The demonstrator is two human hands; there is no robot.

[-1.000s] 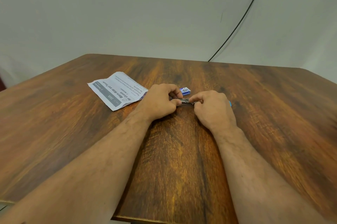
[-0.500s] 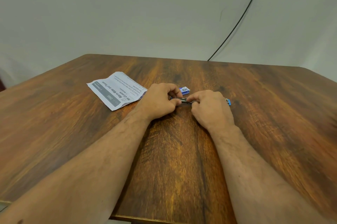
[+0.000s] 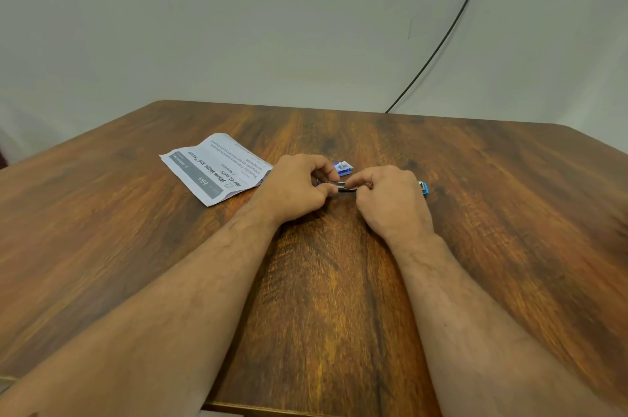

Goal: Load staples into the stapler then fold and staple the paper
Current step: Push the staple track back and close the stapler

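1. Left hand (image 3: 295, 190): rests on the wooden table (image 3: 326, 280), its thumb and fingers pinched together on the near-left end of the stapler (image 3: 343, 186), steadying it.
2. Right hand (image 3: 390, 200): curled over the other part of the stapler, fingers closed on it; the fingertips meet the left hand's over the bare metal channel. Whether a strip of staples lies between them is too small to tell.
3. Stapler: a small one with a blue body, lying low on the table between the two hands. Only the metal middle and the blue far-right tip (image 3: 423, 186) show; the rest is hidden under the hands.
4. Staple box (image 3: 343, 168): a small blue carton just behind the hands, near the left hand's knuckles.
5. Paper (image 3: 214, 167): a printed sheet lying flat to the left, apart from the stapler, its near-right corner just beside the left hand; it appears creased but not yet stapled.
6. Step in hand, as judged: loading. To do it well, keep the left pinch firm so the channel cannot twist, seat the strip points-down and square in the rails, slide it fully home without bending it, then close the magazine until it latches.
7. Caution: a skewed strip is likely to jam; fingertips should stay clear of the spring pusher as it returns.
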